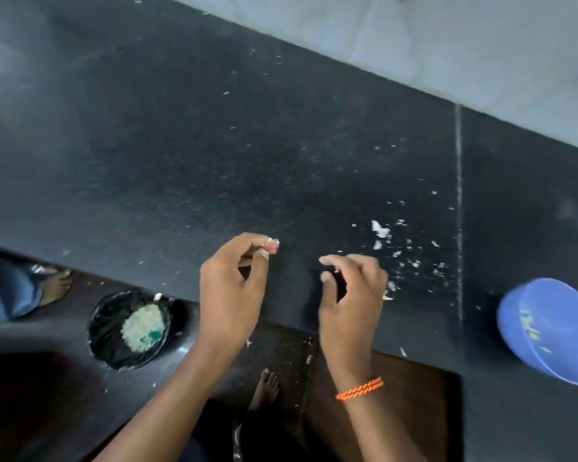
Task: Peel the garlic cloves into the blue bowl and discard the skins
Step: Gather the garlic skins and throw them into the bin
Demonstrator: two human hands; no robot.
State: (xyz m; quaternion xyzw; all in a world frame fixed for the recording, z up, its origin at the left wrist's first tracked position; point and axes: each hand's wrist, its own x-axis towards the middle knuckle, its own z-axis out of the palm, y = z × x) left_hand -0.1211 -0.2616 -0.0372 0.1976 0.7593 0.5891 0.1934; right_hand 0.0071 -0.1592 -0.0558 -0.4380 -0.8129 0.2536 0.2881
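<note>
My left hand (231, 295) hovers over the front of the black counter and pinches a small pale garlic clove (273, 243) between thumb and fingertips. To its right, apart from it, my right hand (351, 295) has its fingers curled, and a tiny white scrap of garlic skin (336, 270) shows between index finger and thumb. The blue bowl (548, 331) stands at the counter's right front edge, with a few pale bits inside. Loose garlic skins (381, 231) lie scattered on the counter beyond my right hand.
A bin lined with a black bag (131, 328) stands on the floor below the counter's edge at the left, with pale waste inside. Another person's foot (55, 285) is at the far left. My own foot (266, 388) shows below. A light tiled wall (447, 45) borders the counter.
</note>
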